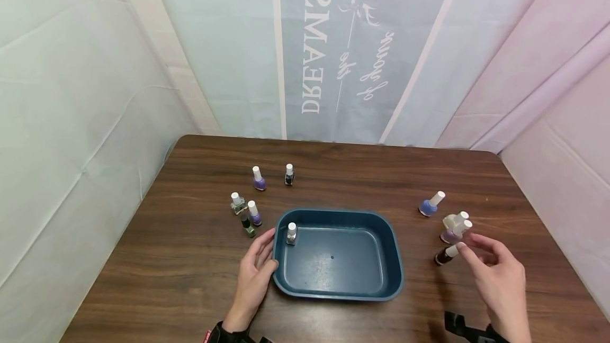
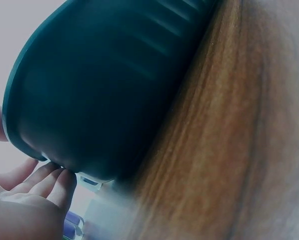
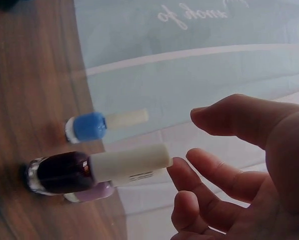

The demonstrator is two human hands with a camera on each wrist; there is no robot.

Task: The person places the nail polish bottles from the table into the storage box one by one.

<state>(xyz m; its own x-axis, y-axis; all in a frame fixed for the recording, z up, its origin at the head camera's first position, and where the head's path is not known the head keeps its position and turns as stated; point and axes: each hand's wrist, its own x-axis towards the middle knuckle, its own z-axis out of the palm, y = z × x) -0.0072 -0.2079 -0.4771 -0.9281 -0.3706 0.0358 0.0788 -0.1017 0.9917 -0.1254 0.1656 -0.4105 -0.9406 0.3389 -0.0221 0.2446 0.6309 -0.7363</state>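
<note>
Right hand is hovering, thumb and fingers apart, beside the dark bottle right of the tray my left hand is gripping; judging depth remotely, I'd be risking pinching its cap off-centre and tipping it into the lilac bottle.

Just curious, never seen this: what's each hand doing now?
Left hand: holding the blue tray edge.
Right hand: open, holding nothing, near the dark bottle.

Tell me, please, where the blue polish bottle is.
In the head view, the blue bottle stands right of the tray, just beyond the cream bottle.
</note>
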